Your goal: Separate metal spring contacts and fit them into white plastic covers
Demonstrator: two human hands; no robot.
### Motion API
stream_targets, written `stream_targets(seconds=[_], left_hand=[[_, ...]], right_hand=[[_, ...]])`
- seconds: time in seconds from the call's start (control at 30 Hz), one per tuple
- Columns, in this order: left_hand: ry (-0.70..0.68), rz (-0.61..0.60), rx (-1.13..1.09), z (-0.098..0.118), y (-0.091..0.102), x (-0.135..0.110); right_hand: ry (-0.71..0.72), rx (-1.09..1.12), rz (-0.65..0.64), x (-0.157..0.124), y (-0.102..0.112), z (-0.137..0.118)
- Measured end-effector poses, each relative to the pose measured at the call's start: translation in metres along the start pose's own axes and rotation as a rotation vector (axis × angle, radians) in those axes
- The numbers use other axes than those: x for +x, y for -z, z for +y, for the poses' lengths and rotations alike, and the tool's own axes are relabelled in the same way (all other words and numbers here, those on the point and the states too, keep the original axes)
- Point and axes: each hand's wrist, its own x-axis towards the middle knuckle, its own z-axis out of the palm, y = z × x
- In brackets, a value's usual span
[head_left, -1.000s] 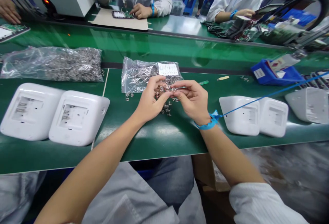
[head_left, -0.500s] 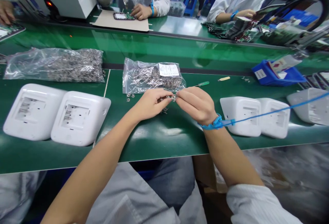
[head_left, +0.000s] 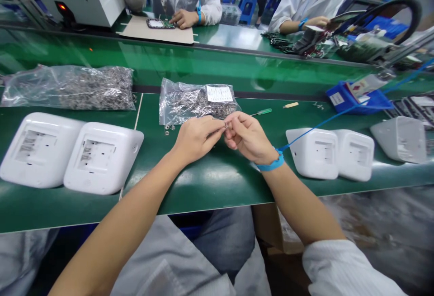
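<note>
Just in front of a clear bag of small metal parts [head_left: 183, 106], my two hands meet at the fingertips. My left hand [head_left: 195, 140] is closed, thumb against fingers, on small shiny metal pieces that are mostly covered. My right hand [head_left: 249, 135], wearing a blue wrist strap [head_left: 271, 164], pinches at a small metal piece [head_left: 226, 125] by the left fingertips; its exact kind is too small to tell. A few loose metal pieces [head_left: 167, 130] lie left of my hands. A thin tool with a green handle [head_left: 264, 112] lies behind the right hand.
Two white plastic housings [head_left: 101, 176] rest at left, with smaller ones [head_left: 312, 155] at right. Another bag of metal parts [head_left: 98, 90] lies back left, a blue bin [head_left: 373, 101] back right. The strap's blue cord [head_left: 318, 125] crosses the right side. Co-workers sit beyond the green partition [head_left: 203, 63].
My right hand has rolled, its palm and curled fingers now showing more, and its fingertips are closer to the left hand's. The blue cord has swung upward. The view has shifted slightly.
</note>
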Motion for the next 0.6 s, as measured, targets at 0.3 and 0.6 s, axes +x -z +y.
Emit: stream_targets(seconds=[0.3,0.6], left_hand=[[0.280,-0.217,-0.497,0.006,0.016,0.011],[0.410,-0.256,-0.835,0.005,0.019,0.011]], right_hand=[[0.382,-0.233,0.011,-0.002,0.011,-0.005],[1.233,-0.894,0.137,-0.006,0.009,0.010]])
